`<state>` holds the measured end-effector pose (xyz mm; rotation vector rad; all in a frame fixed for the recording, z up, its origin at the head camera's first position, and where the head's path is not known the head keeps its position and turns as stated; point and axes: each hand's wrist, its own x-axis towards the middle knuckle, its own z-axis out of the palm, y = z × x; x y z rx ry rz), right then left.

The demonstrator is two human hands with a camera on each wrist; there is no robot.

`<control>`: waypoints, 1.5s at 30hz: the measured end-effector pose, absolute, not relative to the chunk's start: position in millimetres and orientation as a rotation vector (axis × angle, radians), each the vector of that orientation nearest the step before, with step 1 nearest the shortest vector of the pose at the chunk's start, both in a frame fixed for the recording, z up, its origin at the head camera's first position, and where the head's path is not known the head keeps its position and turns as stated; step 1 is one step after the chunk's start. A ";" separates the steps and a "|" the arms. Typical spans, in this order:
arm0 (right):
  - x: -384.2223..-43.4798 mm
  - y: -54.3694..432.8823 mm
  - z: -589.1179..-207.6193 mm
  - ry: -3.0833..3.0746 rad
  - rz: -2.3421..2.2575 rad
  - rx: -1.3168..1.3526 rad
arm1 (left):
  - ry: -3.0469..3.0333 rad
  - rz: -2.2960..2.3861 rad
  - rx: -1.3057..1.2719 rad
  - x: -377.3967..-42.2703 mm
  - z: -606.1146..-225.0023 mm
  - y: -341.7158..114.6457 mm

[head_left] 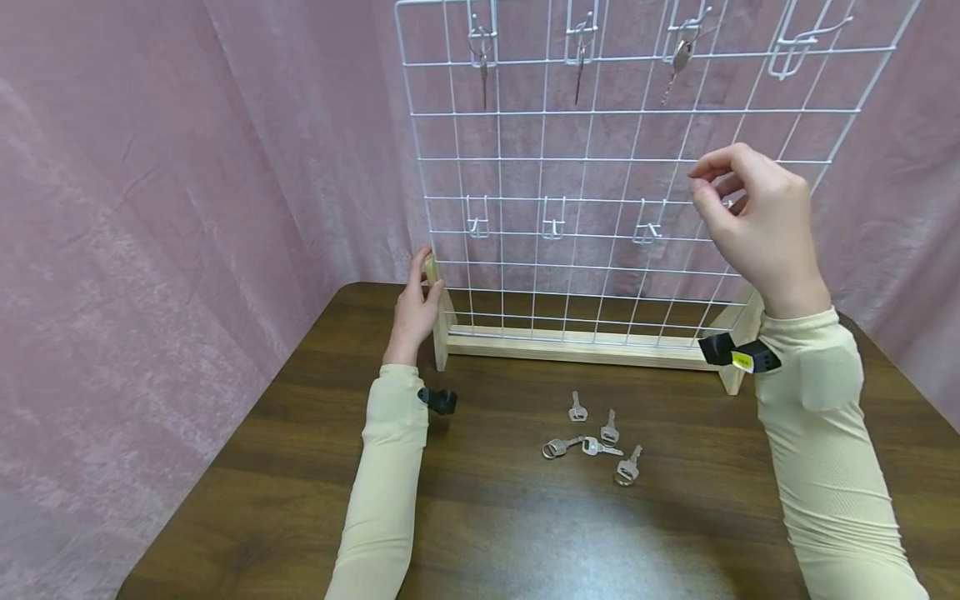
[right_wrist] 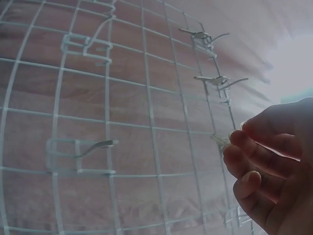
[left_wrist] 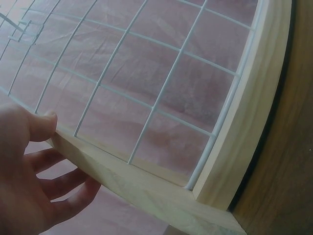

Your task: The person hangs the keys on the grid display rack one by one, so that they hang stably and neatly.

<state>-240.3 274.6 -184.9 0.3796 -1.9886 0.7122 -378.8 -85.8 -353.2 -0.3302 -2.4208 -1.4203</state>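
My left hand grips the wooden side post of a white wire grid rack; in the left wrist view the thumb lies on one side and the fingers curl round the other. Raised in front of the rack's right part, my right hand has loosely curled fingers, thumb and index tips close together, with nothing visible held. Keys hang on the top row's left hook, second hook and third hook, where the key tilts. In the right wrist view, my fingertips overlap the nearest key.
Several loose keys, some with rings, lie on the brown wooden table before the rack. A bare top-right hook and a lower row of hooks jut forward. Pink curtains hang behind.
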 end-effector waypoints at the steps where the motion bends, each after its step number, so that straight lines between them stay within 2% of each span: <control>1: -239.9 275.6 -189.2 -1.993 0.707 0.382 | -2.422 -1.420 -0.331 -379.0 -353.2 -85.7; 14: -245.9 287.1 -235.1 -2.146 0.704 0.421 | -2.406 -1.423 -0.339 -382.0 -355.4 -85.5; 24: -250.3 286.2 -264.2 -2.230 0.645 0.597 | -2.394 -1.434 -0.344 -382.8 -353.4 -85.4; 38: -257.7 285.7 -293.2 -2.505 0.513 0.815 | -2.411 -1.441 -0.345 -380.6 -353.1 -84.7; 45: -260.1 283.6 -306.0 -2.734 0.474 0.839 | -2.399 -1.438 -0.352 -382.1 -354.6 -84.9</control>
